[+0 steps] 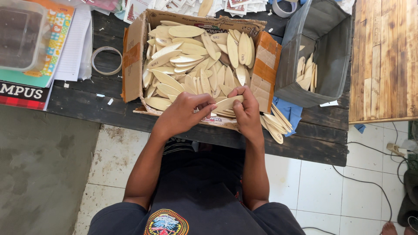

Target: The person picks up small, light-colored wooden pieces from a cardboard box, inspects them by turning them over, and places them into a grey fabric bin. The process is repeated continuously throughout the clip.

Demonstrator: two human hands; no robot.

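Note:
A cardboard box [133, 56] full of pale, leaf-shaped wooden pieces [191, 56] stands on a dark wooden table [313, 143]. Both my hands meet at the box's near edge. My left hand [183, 114] and my right hand [247, 111] together hold one flat wooden piece [226, 103] between the fingertips. A small stack of the same pieces [276, 124] lies on the table just right of my right hand, on a blue cloth [294, 112].
A grey bin [331, 48] with several wooden pieces inside stands at the right. A roll of tape [106, 61], papers and books [52, 48] lie at the left. Printed cards line the table's far edge. Tiled floor and cables [374, 182] show below.

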